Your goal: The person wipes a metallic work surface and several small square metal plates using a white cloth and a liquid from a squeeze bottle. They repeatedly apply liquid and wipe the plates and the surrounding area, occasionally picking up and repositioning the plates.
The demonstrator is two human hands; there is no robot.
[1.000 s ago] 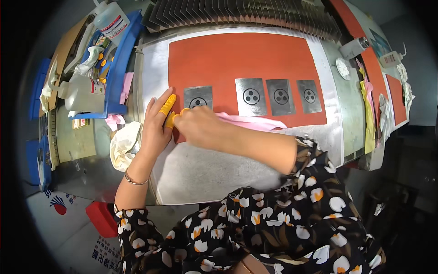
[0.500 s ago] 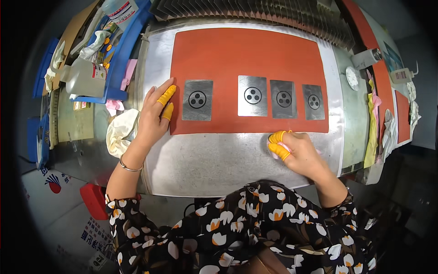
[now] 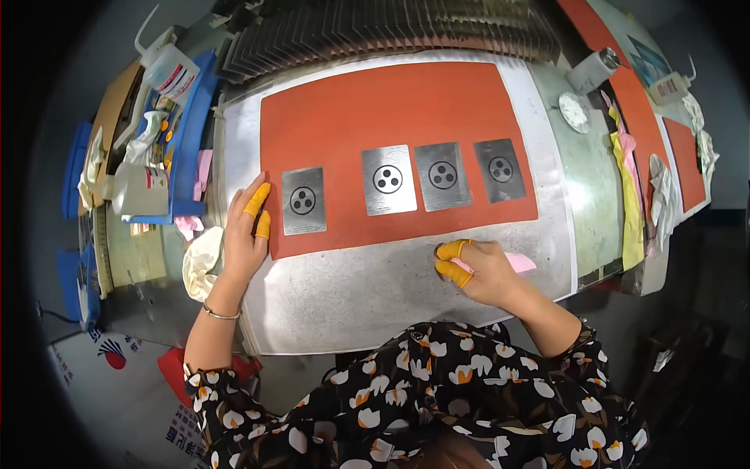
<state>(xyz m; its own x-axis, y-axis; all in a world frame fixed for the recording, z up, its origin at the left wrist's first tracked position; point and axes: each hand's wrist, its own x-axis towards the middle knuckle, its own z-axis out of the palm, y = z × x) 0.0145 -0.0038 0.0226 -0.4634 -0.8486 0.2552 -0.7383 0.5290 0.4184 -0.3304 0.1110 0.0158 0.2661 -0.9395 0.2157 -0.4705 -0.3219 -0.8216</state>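
Observation:
My left hand rests at the left edge of an orange-red mat, fingers stretched out, with yellow finger cots on two of them. Just right of it lies a grey metal plate marked with a ring and dark dots. Farther right on the mat are a brighter plate, another grey plate close beside it, and a plate near the right edge. Below the mat's near edge, my right hand, also in yellow finger cots, is closed on a pink cloth that sticks out behind it.
A rack of upright thin plates stands along the back. To the left are a blue tray, squeeze bottles and a crumpled white cloth. A white dish, a bottle and yellow cloth sit right.
The whole view has shifted and tilted. My right hand has drawn a little toward me, off the mat's near edge, and more pink cloth shows. My left hand stays by the mat's left edge.

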